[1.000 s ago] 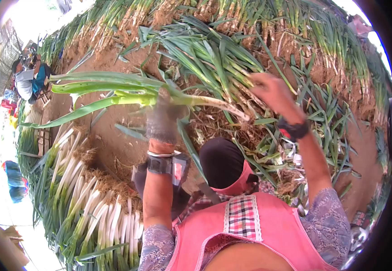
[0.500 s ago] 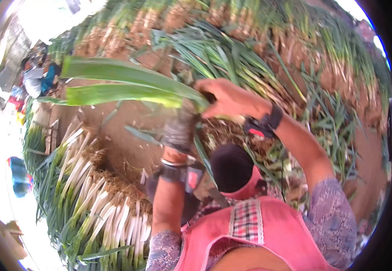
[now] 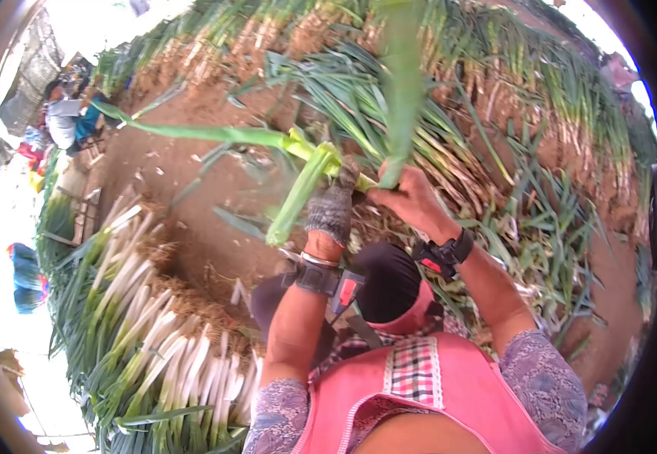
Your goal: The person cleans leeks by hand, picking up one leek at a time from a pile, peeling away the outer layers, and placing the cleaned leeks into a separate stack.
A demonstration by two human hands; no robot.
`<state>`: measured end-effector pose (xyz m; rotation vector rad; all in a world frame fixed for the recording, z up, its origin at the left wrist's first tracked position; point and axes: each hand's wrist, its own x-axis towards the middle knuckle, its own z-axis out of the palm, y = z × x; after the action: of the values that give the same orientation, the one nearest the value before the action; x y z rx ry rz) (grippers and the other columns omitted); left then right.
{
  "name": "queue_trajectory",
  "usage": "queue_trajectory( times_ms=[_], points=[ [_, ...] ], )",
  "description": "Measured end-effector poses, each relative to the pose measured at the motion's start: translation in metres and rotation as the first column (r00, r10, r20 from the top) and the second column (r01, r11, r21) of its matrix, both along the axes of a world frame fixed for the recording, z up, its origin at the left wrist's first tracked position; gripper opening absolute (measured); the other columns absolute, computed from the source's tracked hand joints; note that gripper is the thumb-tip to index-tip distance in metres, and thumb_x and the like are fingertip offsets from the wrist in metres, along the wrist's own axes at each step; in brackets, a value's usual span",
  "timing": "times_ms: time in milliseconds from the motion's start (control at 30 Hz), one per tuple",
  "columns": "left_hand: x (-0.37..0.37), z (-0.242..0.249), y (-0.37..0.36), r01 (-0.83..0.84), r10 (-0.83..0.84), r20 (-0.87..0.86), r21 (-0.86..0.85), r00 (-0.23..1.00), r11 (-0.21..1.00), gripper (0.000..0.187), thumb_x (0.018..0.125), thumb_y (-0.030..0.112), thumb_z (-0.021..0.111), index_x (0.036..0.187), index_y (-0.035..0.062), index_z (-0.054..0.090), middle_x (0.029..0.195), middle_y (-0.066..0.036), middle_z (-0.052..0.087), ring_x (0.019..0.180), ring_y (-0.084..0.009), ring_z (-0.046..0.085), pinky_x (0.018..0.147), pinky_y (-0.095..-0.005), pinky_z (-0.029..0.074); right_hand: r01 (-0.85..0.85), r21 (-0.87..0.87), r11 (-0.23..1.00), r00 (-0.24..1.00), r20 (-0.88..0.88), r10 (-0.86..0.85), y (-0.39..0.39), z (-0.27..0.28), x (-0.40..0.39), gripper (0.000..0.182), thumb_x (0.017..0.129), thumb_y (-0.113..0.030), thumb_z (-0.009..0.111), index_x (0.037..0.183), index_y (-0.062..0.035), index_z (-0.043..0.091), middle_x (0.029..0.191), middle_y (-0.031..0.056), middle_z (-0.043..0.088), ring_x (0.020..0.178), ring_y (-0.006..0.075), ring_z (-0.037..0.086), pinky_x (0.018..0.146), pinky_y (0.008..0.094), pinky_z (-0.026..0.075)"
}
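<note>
My left hand [image 3: 332,204], in a dirty grey glove, is closed around the stalk of a leek [image 3: 317,159] in front of my knees. Its green leaves stretch left and droop toward me. My bare right hand [image 3: 413,203], just to the right, pinches a long green leaf [image 3: 402,98] that rises upright and is blurred at the top. Between the two hands a short pale piece of stalk shows. The leek's root end is hidden.
Leeks with white stalks [image 3: 166,325] lie in a row at the lower left. A pile of untrimmed leeks [image 3: 359,91] lies ahead, and loose leaves [image 3: 548,227] cover the ground at right. More leeks line the far edge. People [image 3: 63,121] are at the upper left.
My right hand has moved right and slightly down, away from my left hand, with a leaf now upright in it. The leaves at my left hand have spread apart.
</note>
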<state>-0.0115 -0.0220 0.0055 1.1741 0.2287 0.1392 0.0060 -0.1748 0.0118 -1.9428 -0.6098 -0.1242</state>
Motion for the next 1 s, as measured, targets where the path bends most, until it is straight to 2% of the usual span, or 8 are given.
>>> queue_trajectory(
  times_ms=[133,200,233,300,433,600,700,1000],
  points=[
    [0.008,0.005,0.008,-0.219,0.172,-0.208,-0.23,0.963,0.948,0.024,0.081,0.032,0.064,0.085,0.0093,0.057,0.078,-0.004,0.059,0.068,-0.0181,0.06,0.056,-0.0319,0.052,0.448,0.275,0.851,0.871,-0.35,-0.345,-0.104,-0.05,-0.027,0.01,0.08,-0.011,0.064,0.078,-0.0074,0.055,0.066,-0.0018,0.052,0.062,0.0098,0.053,0.055,0.0255,0.043],
    [0.01,-0.001,0.024,-0.191,0.173,-0.083,-0.32,0.981,0.928,0.022,0.081,0.03,0.064,0.087,0.0093,0.057,0.078,-0.005,0.058,0.072,-0.0202,0.06,0.059,-0.0341,0.054,0.794,0.589,0.15,0.599,-0.8,-0.026,-0.206,-0.096,-0.029,0.008,0.082,-0.012,0.062,0.079,-0.007,0.056,0.067,0.0,0.055,0.055,0.0088,0.052,0.051,0.0211,0.045],
    [0.008,0.003,0.028,-0.14,0.154,0.008,-0.371,0.988,0.918,0.022,0.081,0.029,0.064,0.087,0.0087,0.057,0.08,-0.006,0.058,0.074,-0.021,0.06,0.061,-0.0353,0.055,0.706,0.701,0.096,0.707,-0.704,-0.057,-0.267,-0.124,-0.049,0.014,0.083,-0.015,0.062,0.08,-0.0034,0.055,0.068,0.0038,0.057,0.056,0.0124,0.053,0.054,0.0248,0.048],
    [0.002,0.012,0.03,-0.052,0.104,0.127,-0.362,0.987,0.931,0.023,0.082,0.027,0.064,0.09,0.0072,0.057,0.082,-0.007,0.058,0.078,-0.0222,0.06,0.063,-0.0365,0.055,0.711,0.512,-0.482,0.526,-0.842,-0.118,-0.377,-0.171,-0.071,0.025,0.083,-0.023,0.063,0.075,-0.0017,0.054,0.067,0.005,0.054,0.061,0.0158,0.052,0.057,0.0247,0.047],
    [0.0,0.021,0.028,0.023,0.089,0.212,-0.474,0.973,0.88,0.025,0.083,0.024,0.062,0.096,0.0047,0.055,0.087,-0.01,0.058,0.083,-0.0245,0.059,0.068,-0.0392,0.056,0.772,0.622,-0.128,0.62,-0.782,-0.061,-0.353,-0.152,-0.065,0.022,0.083,-0.022,0.063,0.076,-0.0043,0.052,0.066,0.0041,0.051,0.06,0.0147,0.05,0.061,0.0244,0.047],
    [0.002,0.02,0.022,0.069,0.056,0.281,-0.417,0.958,0.906,0.035,0.079,0.036,0.066,0.103,0.0148,0.052,0.086,-0.004,0.056,0.08,-0.0213,0.056,0.054,-0.0296,0.041,0.332,0.134,0.934,0.939,-0.146,-0.312,-0.122,-0.005,-0.009,0.024,0.082,-0.017,0.06,0.101,-0.0024,0.06,0.077,0.0037,0.059,0.065,0.0124,0.053,0.057,0.0276,0.044],
    [-0.001,0.022,0.023,0.116,0.0,0.285,-0.388,0.958,0.915,0.036,0.079,0.035,0.065,0.105,0.0149,0.052,0.087,-0.004,0.057,0.079,-0.0213,0.056,0.055,-0.03,0.041,0.045,-0.302,0.952,0.935,0.347,0.066,-0.048,0.024,0.008,0.021,0.078,-0.017,0.06,0.091,-0.0002,0.063,0.086,0.0128,0.063,0.072,0.0263,0.06,0.06,0.0368,0.044],
    [-0.001,0.02,0.019,0.124,-0.02,0.322,-0.307,0.946,0.943,0.04,0.082,0.029,0.063,0.113,0.0097,0.047,0.095,-0.006,0.058,0.088,-0.0213,0.058,0.073,-0.0348,0.049,-0.103,-0.477,0.873,0.961,0.177,0.211,-0.007,0.049,0.02,0.014,0.067,-0.015,0.06,0.074,-0.0054,0.067,0.058,0.0173,0.054,0.053,0.0346,0.053,0.051,0.0393,0.042]
  ],
)
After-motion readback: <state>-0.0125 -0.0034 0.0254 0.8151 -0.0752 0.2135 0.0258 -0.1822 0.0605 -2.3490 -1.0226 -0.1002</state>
